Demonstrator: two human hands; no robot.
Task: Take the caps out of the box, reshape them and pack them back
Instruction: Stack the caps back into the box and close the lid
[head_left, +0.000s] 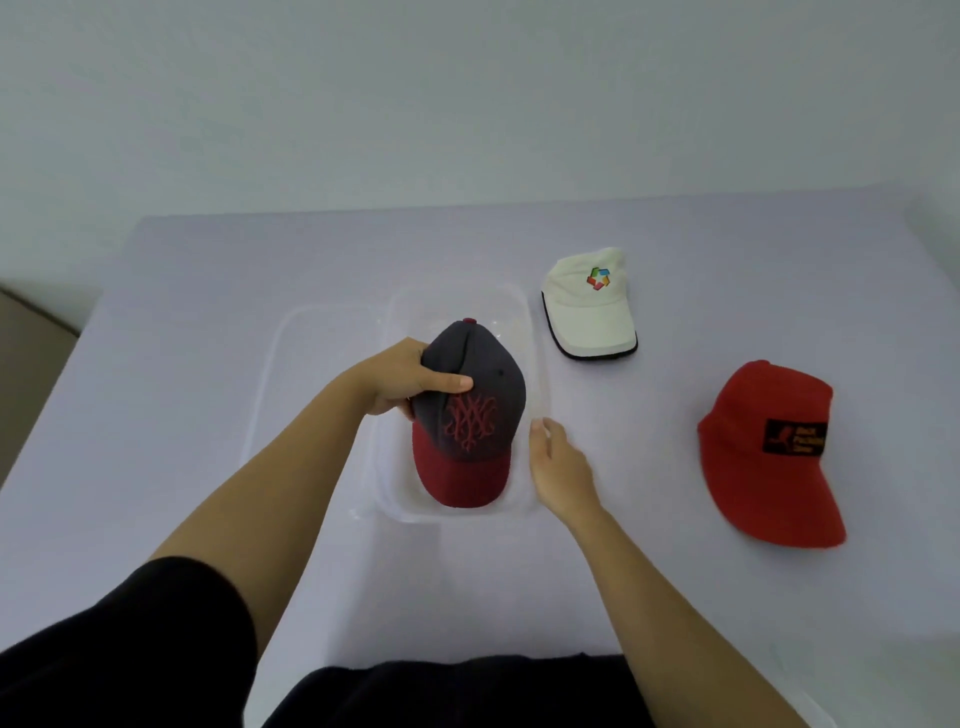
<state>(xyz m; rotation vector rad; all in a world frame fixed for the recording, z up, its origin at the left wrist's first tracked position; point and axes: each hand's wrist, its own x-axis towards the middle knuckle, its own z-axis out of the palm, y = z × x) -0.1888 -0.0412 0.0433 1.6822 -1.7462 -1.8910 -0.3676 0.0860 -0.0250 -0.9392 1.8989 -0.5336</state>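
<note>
Left fingers grip the grey, maroon-brimmed fabric cap by its crown, right fingers slack just beside; we fear the squeeze creases it.

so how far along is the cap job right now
Done: the white cap and red cap are out of the clear box, lying on the table. In hand: the left hand grips the grey cap over the box, the right hand at the box's rim; going in or out, I cannot tell. Left: white and red caps still need packing.
</note>
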